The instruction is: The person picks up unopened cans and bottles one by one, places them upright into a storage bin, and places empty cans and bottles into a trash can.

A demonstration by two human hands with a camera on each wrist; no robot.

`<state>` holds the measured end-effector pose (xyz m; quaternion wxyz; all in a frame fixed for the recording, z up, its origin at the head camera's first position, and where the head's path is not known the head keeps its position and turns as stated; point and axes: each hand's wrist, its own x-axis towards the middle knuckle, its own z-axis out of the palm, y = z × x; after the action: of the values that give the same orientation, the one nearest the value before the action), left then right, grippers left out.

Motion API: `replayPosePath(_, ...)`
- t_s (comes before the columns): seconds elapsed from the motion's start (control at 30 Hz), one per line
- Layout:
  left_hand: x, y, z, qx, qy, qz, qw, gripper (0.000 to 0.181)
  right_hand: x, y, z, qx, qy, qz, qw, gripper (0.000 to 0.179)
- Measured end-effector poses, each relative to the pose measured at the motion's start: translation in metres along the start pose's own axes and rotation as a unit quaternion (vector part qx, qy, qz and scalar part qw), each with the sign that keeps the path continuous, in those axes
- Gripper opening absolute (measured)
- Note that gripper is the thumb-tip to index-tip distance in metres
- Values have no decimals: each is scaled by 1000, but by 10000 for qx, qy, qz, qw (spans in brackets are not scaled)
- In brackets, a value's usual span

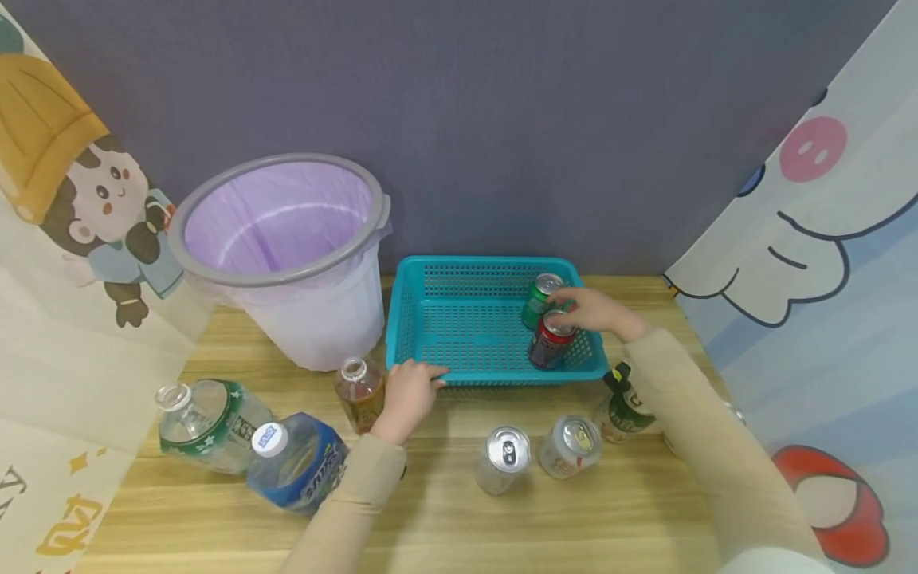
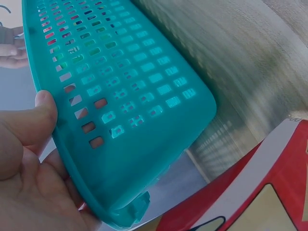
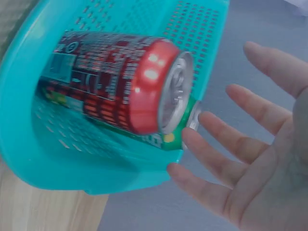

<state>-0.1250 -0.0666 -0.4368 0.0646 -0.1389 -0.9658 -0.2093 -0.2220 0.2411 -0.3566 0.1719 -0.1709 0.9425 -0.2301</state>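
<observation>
A teal basket (image 1: 466,339) stands at the middle of the wooden table's (image 1: 445,526) far edge, against a dark grey wall (image 1: 502,119). A person's left hand (image 1: 414,395) grips the basket's near rim by its left corner, thumb over one side and fingers on the other. In the basket's right end, a red can (image 1: 549,351) stands near the right front corner, with a green can (image 1: 534,309) just behind it. The right hand (image 1: 591,309) hovers by their tops, fingers spread wide and holding nothing.

At the table's far left corner is a white bin (image 1: 330,323) with a purple liner. Toward the left edge stand a green-banded bottle (image 1: 247,418) and a blue-labelled bottle (image 1: 308,474); an amber bottle (image 1: 364,402) is beside the left hand. In front of the basket stand a silver can (image 1: 495,472) and a white can (image 1: 562,456). Toward the right edge, a dark-green-labelled bottle (image 1: 622,414) is partly hidden by the right sleeve (image 1: 688,414).
</observation>
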Motion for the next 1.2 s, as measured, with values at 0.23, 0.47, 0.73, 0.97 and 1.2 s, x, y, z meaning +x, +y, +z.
replayPosePath(0.23, -1, 0, 0, 8, -22, -3, 10000, 20, -13, -2, -3, -82, -98, -118, 9998, 46)
replayPosePath(0.47, -1, 0, 1, -4, 2, 3, 10000, 20, -22, -4, 0, 85, -159, -229, 9996, 42)
replayPosePath(0.73, -2, 0, 1, -41, 6, 11, 10000, 20, -33, -6, -7, -52, -329, -330, 9989, 46)
replayPosePath(0.97, -1, 0, 2, -5, 6, 25, 10000, 20, -44, -5, -13, 22, -521, -455, 9976, 47)
replayPosePath(1.2, 0, 0, 3, 27, -2, 10, 10000, 20, -52, 1, -18, 99, -560, -390, 9976, 46)
